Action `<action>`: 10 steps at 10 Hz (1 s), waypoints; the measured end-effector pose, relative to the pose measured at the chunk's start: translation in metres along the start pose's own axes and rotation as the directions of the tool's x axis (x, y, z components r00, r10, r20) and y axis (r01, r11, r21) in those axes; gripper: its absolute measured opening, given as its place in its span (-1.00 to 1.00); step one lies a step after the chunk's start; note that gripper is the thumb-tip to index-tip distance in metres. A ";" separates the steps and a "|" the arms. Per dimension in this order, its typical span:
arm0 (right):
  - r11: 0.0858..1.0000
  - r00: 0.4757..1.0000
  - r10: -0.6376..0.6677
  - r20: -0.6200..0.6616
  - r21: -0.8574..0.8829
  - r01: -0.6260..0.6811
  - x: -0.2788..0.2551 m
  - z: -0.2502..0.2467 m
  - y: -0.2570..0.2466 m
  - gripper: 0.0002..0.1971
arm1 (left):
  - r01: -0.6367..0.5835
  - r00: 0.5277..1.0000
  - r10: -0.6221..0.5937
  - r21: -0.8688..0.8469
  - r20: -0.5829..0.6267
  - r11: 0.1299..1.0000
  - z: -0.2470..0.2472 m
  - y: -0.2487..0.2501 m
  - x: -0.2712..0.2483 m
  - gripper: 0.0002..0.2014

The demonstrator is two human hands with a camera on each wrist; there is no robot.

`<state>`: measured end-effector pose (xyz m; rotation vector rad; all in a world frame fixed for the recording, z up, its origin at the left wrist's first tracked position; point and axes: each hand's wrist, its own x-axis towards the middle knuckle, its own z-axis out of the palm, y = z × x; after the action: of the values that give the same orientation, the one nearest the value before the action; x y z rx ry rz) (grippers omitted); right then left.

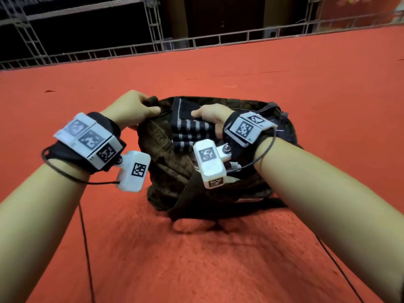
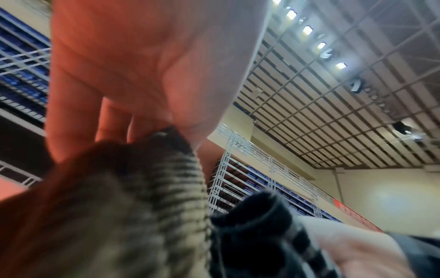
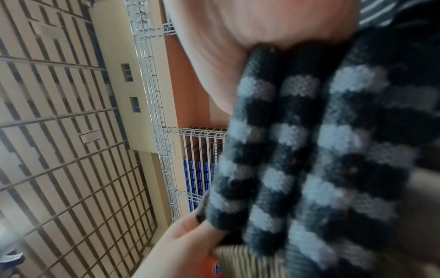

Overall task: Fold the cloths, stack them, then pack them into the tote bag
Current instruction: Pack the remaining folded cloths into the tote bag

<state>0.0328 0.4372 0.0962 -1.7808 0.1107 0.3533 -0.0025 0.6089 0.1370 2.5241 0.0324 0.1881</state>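
A brown corduroy tote bag [image 1: 166, 167] lies on the red carpet, mouth upward. My left hand [image 1: 133, 110] grips the bag's left rim [image 2: 152, 180] and holds it up and open. My right hand [image 1: 209, 119] grips a folded stack of black cloths with grey stripes [image 1: 190, 130], partly inside the bag's mouth. In the right wrist view the striped stack [image 3: 309, 150] fills the frame, several folded layers side by side under my thumb. The bag's dark strap [image 1: 185, 202] trails toward me. The lower part of the stack is hidden in the bag.
Red carpet [image 1: 306, 95] spreads all around the bag. A white metal truss railing [image 1: 196, 42] runs along the far edge. Thin black cables [image 1: 85, 237] hang from both wrist cameras down to the carpet.
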 end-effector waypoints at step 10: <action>0.892 0.914 -0.364 0.177 -0.215 0.397 -0.089 -0.087 0.040 -0.80 | -0.539 0.842 0.452 0.481 0.294 0.691 0.056 0.023 -0.050 -0.26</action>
<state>-0.0464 0.3335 0.1026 -1.9673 -0.3925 0.2039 -0.0446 0.5546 0.0984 3.0621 -0.7876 0.2226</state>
